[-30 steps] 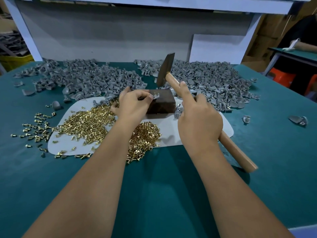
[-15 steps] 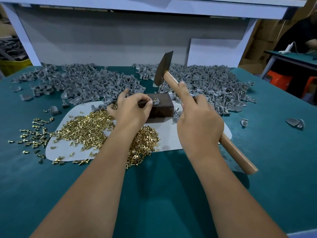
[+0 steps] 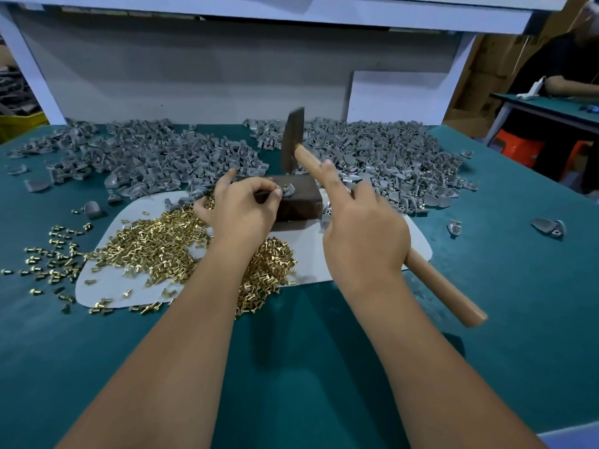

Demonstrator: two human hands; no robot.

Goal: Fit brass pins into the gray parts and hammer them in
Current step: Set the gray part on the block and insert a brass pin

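Observation:
My left hand (image 3: 241, 210) pinches a small gray part (image 3: 287, 189) with a brass pin in it on top of a dark block (image 3: 299, 202). My right hand (image 3: 364, 234) grips the wooden handle of a hammer (image 3: 444, 285), index finger stretched along it. The dark hammer head (image 3: 292, 139) hangs above and just behind the block. A heap of brass pins (image 3: 155, 244) lies on a white mat (image 3: 324, 254) under my left wrist. Gray parts lie in two piles, one at the back left (image 3: 152, 157) and one at the back right (image 3: 382, 157).
Loose pins (image 3: 53, 257) are scattered on the green table left of the mat. Stray gray parts (image 3: 549, 226) lie at the right. A white shelf frame (image 3: 227, 76) walls off the back. Another person (image 3: 564, 79) sits at a table far right.
The hammer head has stayed raised over the block with only slight shifts. My left hand keeps pinching the part on the block.

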